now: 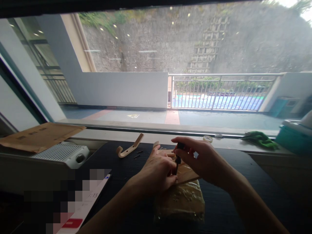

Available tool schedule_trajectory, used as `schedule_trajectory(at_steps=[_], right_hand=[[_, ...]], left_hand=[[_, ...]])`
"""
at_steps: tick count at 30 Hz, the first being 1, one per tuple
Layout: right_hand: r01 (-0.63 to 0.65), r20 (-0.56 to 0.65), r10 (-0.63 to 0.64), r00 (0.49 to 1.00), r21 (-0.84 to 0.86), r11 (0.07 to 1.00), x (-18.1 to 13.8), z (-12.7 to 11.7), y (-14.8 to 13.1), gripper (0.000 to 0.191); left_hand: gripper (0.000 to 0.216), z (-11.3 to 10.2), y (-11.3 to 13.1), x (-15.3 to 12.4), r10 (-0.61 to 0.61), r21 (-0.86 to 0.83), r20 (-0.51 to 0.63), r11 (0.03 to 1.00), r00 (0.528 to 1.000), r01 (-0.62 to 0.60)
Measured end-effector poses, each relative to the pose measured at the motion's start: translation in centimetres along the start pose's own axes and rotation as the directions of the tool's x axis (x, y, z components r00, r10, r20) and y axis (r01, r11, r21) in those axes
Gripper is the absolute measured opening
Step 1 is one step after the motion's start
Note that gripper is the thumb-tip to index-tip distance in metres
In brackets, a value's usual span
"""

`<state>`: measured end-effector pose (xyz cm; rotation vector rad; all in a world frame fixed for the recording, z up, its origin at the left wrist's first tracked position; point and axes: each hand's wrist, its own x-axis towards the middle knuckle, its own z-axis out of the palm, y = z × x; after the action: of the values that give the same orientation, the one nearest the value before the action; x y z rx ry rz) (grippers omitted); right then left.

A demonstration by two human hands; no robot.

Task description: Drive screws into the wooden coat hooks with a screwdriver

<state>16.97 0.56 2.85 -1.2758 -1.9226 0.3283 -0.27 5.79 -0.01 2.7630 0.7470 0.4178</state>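
Beneath both hands (159, 167) (200, 154), a wooden piece (188, 174); right clenched around a screwdriver (178, 159), left's grip unclear.

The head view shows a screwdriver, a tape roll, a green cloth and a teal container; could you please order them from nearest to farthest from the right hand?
1. Screwdriver: gripped in the right hand.
2. Tape roll: just beyond the hand.
3. Green cloth: well off to the right.
4. Teal container: farther right, at the picture's edge.

Wrapped block (180, 203) obstructs centre; tabletop (243, 164) allows passage right.
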Motion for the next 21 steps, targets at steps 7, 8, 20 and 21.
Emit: schedule_trajectory(at_steps=[7,8,20,21], right_hand=[[0.008,-0.097,-0.016,0.995,-0.074,0.997,0.39,0.76,0.15,0.022],[0.019,-0.084,-0.026,0.996,-0.078,0.997,0.35,0.73,-0.01,0.024],[0.065,-0.122,-0.076,0.99,-0.085,0.994,0.34,0.46,0.25,0.016],[0.047,-0.141,-0.06,0.988,-0.088,0.995,0.38,0.57,0.31,0.015]], left_hand=[[0.018,0.09,0.04,0.08,-0.006,0.032,-0.006,0.999,1.0,0.006],[0.018,0.1,0.02,0.08,-0.001,0.034,-0.009,0.999,1.0,0.001],[0.017,0.05,0.04,0.1,0.012,0.029,-0.01,0.999,1.0,-0.012],[0.017,0.06,0.02,0.11,0.013,0.029,-0.008,0.999,1.0,-0.013]])
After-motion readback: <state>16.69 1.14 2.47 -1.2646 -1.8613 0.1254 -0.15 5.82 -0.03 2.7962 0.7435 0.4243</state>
